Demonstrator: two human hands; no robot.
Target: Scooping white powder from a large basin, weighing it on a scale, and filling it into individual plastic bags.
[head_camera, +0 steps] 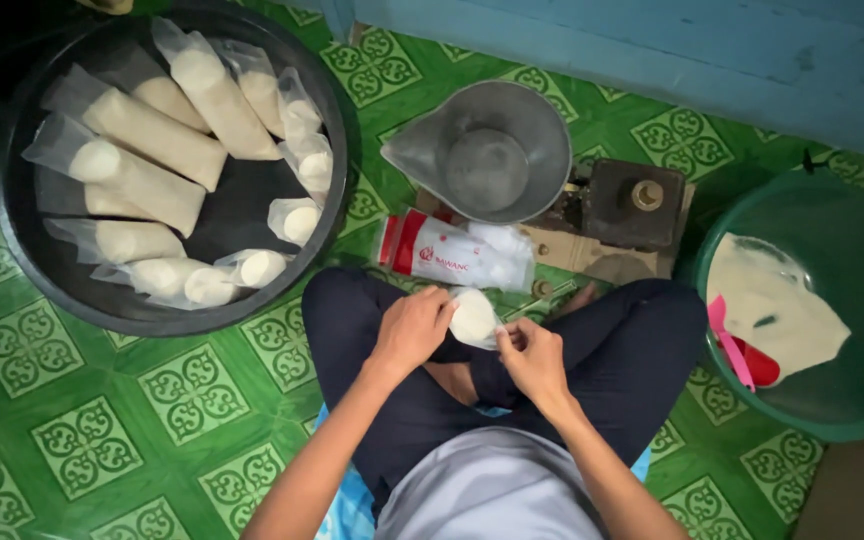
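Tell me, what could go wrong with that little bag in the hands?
Both hands, left hand and right hand, pinch the small bag of white powder over the lap; if its mouth slips, powder could spill on the dark trousers. The green bucket beside the knee could get knocked.

The green patterned floor (102, 440) carries a black basin (22, 250), a metal scale scoop (492, 150), a green bucket (852, 400) and a seated person.

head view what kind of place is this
Probably a home floor used for small-scale food packing. The person sits cross-legged on green patterned tiles, both hands on a small filled plastic bag, beside a black basin of filled bags, a scale with a metal pan, and a green bucket of white powder.
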